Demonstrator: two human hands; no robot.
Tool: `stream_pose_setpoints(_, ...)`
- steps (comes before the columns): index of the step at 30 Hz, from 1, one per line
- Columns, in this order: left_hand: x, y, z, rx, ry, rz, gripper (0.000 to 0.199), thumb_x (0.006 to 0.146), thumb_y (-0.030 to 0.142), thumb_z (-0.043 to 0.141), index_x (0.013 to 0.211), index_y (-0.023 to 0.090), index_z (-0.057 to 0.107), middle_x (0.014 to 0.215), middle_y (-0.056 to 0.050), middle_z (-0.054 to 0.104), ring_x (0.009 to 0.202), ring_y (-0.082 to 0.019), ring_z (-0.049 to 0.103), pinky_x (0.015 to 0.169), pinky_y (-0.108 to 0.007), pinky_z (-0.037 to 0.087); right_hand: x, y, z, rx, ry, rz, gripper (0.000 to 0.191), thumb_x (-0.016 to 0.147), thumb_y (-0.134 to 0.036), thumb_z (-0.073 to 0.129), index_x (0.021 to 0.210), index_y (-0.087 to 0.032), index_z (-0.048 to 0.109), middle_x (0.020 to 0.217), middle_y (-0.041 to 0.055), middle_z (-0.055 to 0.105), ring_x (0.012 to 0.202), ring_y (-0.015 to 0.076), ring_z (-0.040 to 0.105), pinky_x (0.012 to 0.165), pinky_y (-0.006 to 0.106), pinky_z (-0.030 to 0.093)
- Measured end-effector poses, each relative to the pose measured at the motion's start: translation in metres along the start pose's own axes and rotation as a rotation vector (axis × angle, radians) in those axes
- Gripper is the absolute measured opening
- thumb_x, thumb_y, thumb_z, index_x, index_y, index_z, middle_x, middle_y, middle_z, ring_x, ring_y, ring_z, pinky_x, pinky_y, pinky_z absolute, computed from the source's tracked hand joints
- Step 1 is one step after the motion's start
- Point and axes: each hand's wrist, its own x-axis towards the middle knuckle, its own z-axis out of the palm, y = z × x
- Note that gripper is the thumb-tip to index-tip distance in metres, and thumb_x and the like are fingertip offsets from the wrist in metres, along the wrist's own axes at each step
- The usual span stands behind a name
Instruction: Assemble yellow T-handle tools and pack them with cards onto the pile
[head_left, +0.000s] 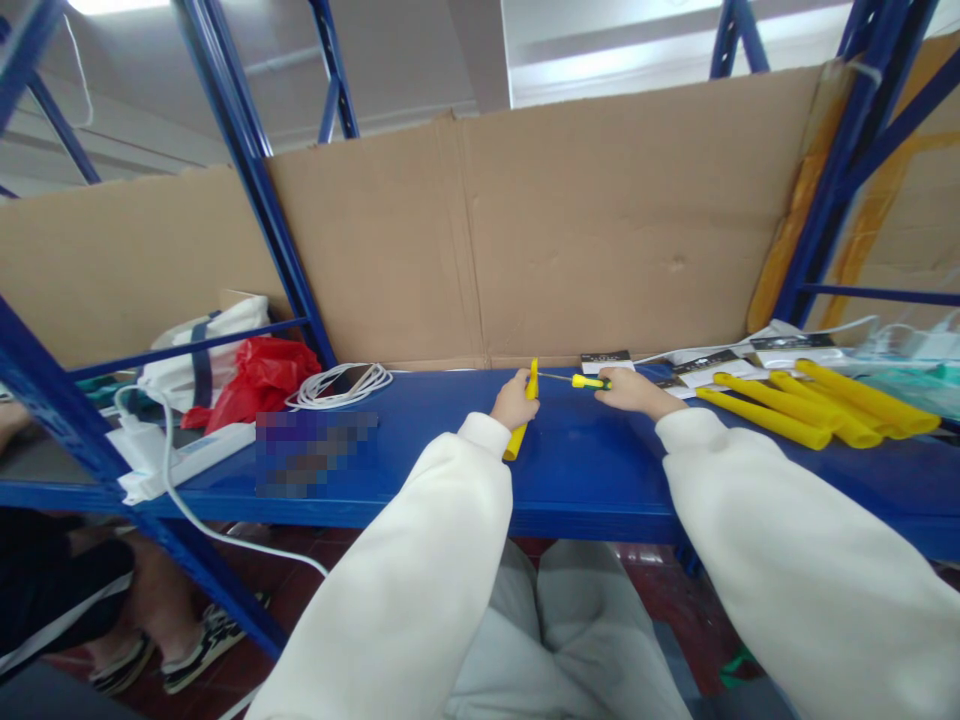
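Note:
Over the middle of the blue shelf top [450, 450], my left hand [514, 399] is closed around a yellow handle-like piece [516, 442] that stands nearly upright. To its right, my right hand [624, 389] grips a screwdriver [587, 381] with a yellow and dark handle. The screwdriver lies roughly level, its thin shaft pointing left to the upper part of the yellow piece. Whether the tip touches the piece is too small to tell.
Several yellow tubes [772, 417] lie at the right beside flat packets [709, 367]. A coiled white cable [341, 386], red bag [264, 378] and power strip [201, 455] are at the left. Cardboard [600, 220] stands behind; another person's legs [161, 595] show lower left.

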Motion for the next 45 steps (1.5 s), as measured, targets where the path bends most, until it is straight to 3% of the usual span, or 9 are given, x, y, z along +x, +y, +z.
stream_pose_setpoints(9, 0.0015, -0.0013, -0.0001, 0.005, 0.003, 0.007, 0.052, 0.077, 0.003, 0.058, 0.126, 0.018, 0.052, 0.11, -0.008, 0.069, 0.084, -0.018, 0.072, 0.078, -0.03, 0.057, -0.0032, -0.0034, -0.0029, -0.028, -0.042, -0.008, 0.032, 0.077, -0.017, 0.061, 0.108, -0.013, 0.064, 0.105, 0.0147, 0.073, 0.093, 0.0244, 0.068, 0.074, 0.026, 0.046)
stream_pose_setpoints(15, 0.0014, -0.0004, -0.0006, 0.016, -0.001, 0.007, 0.051, 0.078, 0.003, 0.058, 0.127, 0.017, 0.051, 0.112, -0.009, 0.069, 0.086, -0.019, 0.072, 0.079, -0.03, 0.057, -0.0024, -0.0034, -0.003, 0.002, -0.07, 0.001, 0.024, 0.082, -0.021, 0.055, 0.1, -0.013, 0.068, 0.103, 0.0149, 0.074, 0.092, 0.0235, 0.068, 0.073, 0.024, 0.045)
stream_pose_setpoints(21, 0.0004, 0.0007, -0.0005, 0.018, 0.002, 0.004, 0.053, 0.077, 0.002, 0.059, 0.127, 0.018, 0.051, 0.114, -0.009, 0.068, 0.086, -0.019, 0.072, 0.079, -0.03, 0.057, -0.002, -0.003, -0.0017, -0.023, -0.038, 0.014, 0.038, 0.076, -0.019, 0.064, 0.113, -0.01, 0.064, 0.104, 0.0151, 0.073, 0.093, 0.0235, 0.068, 0.073, 0.024, 0.045)
stream_pose_setpoints(27, 0.0006, -0.0003, -0.0006, 0.009, 0.002, 0.007, 0.052, 0.078, 0.003, 0.059, 0.128, 0.017, 0.051, 0.116, -0.01, 0.067, 0.087, -0.019, 0.072, 0.078, -0.03, 0.057, -0.0002, -0.0018, -0.0004, 0.001, -0.058, -0.014, 0.029, 0.081, -0.019, 0.057, 0.107, -0.012, 0.068, 0.111, 0.0156, 0.072, 0.099, 0.0245, 0.067, 0.081, 0.025, 0.046)
stream_pose_setpoints(37, 0.0005, -0.0005, -0.0012, 0.01, 0.017, -0.009, 0.054, 0.078, 0.004, 0.059, 0.13, 0.017, 0.05, 0.111, -0.011, 0.069, 0.087, -0.019, 0.072, 0.078, -0.029, 0.056, -0.003, -0.0009, -0.0048, -0.047, -0.038, 0.025, 0.028, 0.077, -0.019, 0.061, 0.104, -0.012, 0.064, 0.096, 0.0144, 0.073, 0.083, 0.0222, 0.067, 0.065, 0.024, 0.042)
stream_pose_setpoints(45, 0.0015, -0.0008, -0.0003, 0.007, 0.037, -0.001, 0.056, 0.074, 0.002, 0.061, 0.127, 0.019, 0.053, 0.112, -0.009, 0.069, 0.089, -0.019, 0.071, 0.08, -0.031, 0.056, -0.003, 0.0052, -0.0014, 0.035, -0.149, -0.045, 0.024, 0.068, -0.013, 0.059, 0.091, -0.016, 0.065, 0.079, 0.0062, 0.068, 0.069, 0.0174, 0.061, 0.059, 0.023, 0.04)
